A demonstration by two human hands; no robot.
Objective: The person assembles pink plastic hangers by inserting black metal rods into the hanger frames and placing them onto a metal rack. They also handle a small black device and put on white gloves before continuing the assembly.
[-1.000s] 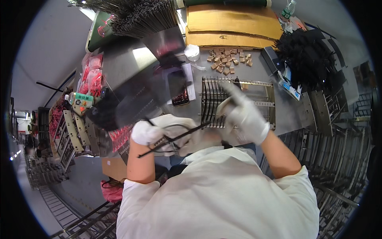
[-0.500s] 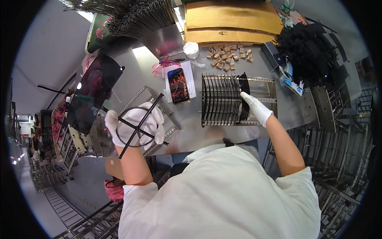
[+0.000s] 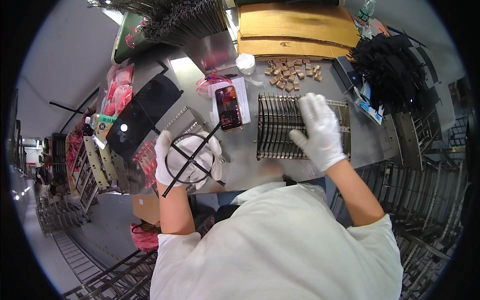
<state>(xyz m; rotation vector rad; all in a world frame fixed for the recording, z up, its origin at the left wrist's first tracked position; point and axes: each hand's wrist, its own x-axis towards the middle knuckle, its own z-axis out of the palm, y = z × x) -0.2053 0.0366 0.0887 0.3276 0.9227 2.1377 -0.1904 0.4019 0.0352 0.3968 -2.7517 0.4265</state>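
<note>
Both my hands wear white gloves. My left hand [image 3: 184, 161] grips a black wire ring with two crossed bars [image 3: 192, 157], held flat above the steel table's near left part. My right hand [image 3: 320, 129] lies palm down, fingers apart, on a slotted metal rack [image 3: 276, 126] that holds a row of thin dark plates standing on edge. A phone with a lit screen [image 3: 229, 107] lies on a white sheet just left of the rack.
Small tan blocks [image 3: 290, 76] are scattered behind the rack, flat cardboard [image 3: 295, 25] beyond them. A heap of black parts [image 3: 392, 75] fills the right, stacked wire frames [image 3: 185, 17] the far left, red-packed bags [image 3: 117, 92] and a dark sheet [image 3: 142, 112] the left edge.
My right hand moved from the rack's right end onto its top, flat. My left hand with the wire ring stayed near the left, after swinging there from the middle a second ago.
</note>
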